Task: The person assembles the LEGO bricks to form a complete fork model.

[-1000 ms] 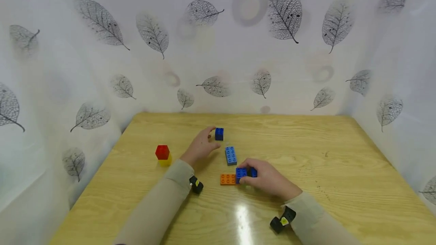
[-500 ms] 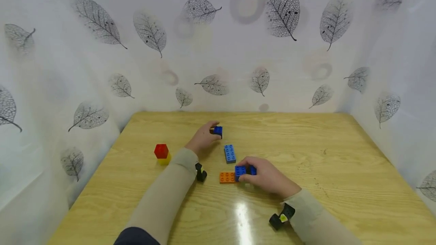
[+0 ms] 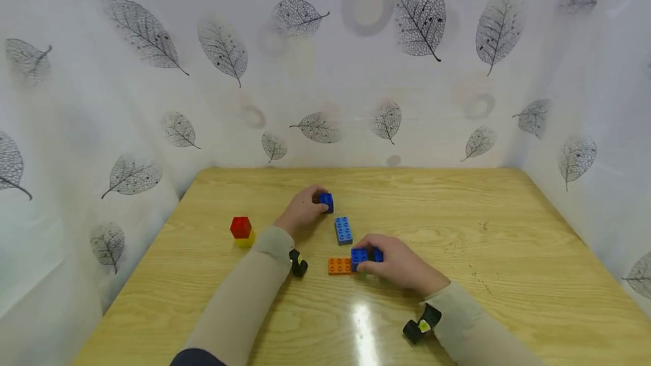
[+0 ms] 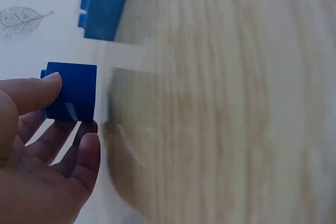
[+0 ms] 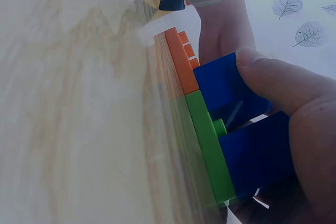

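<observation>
My left hand pinches a small dark blue building block between thumb and fingers. In the left wrist view that block shows a narrow gap from its reflection on the wood. My right hand holds a second dark blue block, thumb on its near side. From the right wrist, this block spans the joint of a flat orange block and a flat green block. A third blue block sits on the green one, partly covered by the right hand.
A light blue eight-stud block lies between the hands. To the left stands a red block with a yellow block beneath it. The wooden table meets leaf-patterned curtains behind and at the sides.
From beside the far blue block, my left hand has come round it and taken hold. The block has shifted slightly towards me. The right hand keeps its grip in place.
</observation>
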### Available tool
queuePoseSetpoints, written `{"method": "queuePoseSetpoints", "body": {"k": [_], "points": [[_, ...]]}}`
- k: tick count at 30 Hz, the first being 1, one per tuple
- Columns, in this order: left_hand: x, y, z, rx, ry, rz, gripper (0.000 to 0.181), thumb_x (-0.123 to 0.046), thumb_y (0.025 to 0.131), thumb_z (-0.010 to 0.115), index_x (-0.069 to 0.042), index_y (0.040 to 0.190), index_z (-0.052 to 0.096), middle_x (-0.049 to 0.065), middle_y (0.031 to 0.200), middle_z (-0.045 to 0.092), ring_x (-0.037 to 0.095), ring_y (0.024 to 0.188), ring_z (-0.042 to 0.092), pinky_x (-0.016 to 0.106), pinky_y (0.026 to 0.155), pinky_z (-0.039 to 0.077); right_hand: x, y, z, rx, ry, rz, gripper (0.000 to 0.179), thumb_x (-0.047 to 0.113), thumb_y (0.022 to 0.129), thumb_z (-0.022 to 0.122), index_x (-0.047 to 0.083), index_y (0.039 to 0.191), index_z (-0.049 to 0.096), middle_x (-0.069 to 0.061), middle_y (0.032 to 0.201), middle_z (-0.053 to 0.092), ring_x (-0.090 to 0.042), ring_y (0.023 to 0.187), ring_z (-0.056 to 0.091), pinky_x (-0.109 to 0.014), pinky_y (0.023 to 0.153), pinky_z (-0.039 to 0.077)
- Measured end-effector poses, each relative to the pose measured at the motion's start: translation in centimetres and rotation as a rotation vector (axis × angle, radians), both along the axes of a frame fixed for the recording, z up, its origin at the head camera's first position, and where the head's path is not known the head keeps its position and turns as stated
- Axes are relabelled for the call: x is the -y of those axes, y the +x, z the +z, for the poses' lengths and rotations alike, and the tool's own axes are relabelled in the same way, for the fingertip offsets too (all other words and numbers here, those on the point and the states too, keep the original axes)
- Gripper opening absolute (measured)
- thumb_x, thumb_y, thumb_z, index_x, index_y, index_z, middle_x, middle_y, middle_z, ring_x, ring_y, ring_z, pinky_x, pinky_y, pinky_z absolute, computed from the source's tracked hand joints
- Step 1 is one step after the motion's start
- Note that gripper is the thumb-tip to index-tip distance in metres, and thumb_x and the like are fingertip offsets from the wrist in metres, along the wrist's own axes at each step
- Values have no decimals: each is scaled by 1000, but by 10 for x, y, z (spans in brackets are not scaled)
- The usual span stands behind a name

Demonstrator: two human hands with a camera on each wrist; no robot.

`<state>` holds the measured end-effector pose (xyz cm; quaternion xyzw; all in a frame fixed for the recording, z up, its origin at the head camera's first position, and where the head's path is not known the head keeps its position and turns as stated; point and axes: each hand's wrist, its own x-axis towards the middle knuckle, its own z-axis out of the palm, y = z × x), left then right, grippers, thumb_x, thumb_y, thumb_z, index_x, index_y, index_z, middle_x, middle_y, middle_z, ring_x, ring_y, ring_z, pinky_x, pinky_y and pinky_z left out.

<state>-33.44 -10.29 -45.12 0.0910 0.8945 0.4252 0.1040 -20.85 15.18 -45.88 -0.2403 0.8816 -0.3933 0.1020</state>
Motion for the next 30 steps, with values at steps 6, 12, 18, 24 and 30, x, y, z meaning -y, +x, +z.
{"method": "queuePoseSetpoints", "body": {"k": [6,12,18,24,30], "points": [[0,19,7,10,45,26,33,-18,100,64,-17,133,56,10,135,57,29,122,55,49,105,43,0,1,-1,17,5,0,30,43,91,75,32,118,67,14,114,64,-13,105,59,-47,92,48],[3,36,12,25,93,38,35,-21,99,65,-22,132,55,6,130,59,26,116,55,48,103,44,1,1,1,17,2,-2,29,41,91,75,30,118,67,13,112,64,-13,101,59,-45,89,49],[5,55,16,17,131,-7,39,-21,96,68,-19,133,58,3,125,61,24,115,56,49,104,43,2,1,0,19,-10,5,29,40,92,75,29,117,67,12,110,64,-13,99,59,-44,88,49],[10,78,17,-1,144,-119,35,-24,95,69,-20,129,62,-2,121,63,20,114,57,48,102,45,2,1,-1,24,-18,13,28,42,92,75,30,116,67,13,112,64,-14,102,59,-45,90,48],[12,93,17,-16,136,-195,38,-24,94,70,-20,131,62,-3,123,62,19,113,57,47,99,47,0,-1,-3,32,-40,11,27,41,92,74,30,116,67,10,107,65,-14,95,60,-41,83,50]]}}
